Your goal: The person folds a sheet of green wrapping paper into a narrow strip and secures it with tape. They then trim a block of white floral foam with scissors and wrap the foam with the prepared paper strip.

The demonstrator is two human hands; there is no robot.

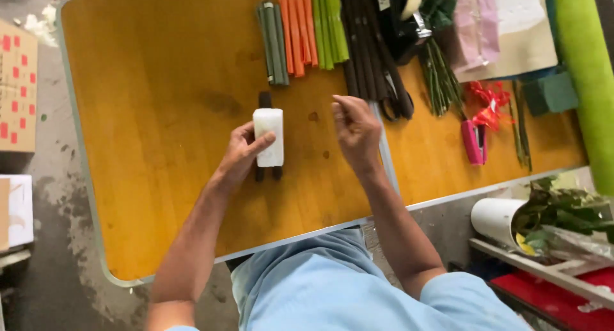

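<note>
A white block is gripped by the left hand above a dark tool on the table; the right hand is held loosely curled nearby, beside scissors.

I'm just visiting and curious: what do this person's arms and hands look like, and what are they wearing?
Both arms are bare from the elbow down, with no gloves, watch or rings that I can make out on the left hand or the right hand. Short light blue sleeves of a shirt show near the shoulders.
</note>
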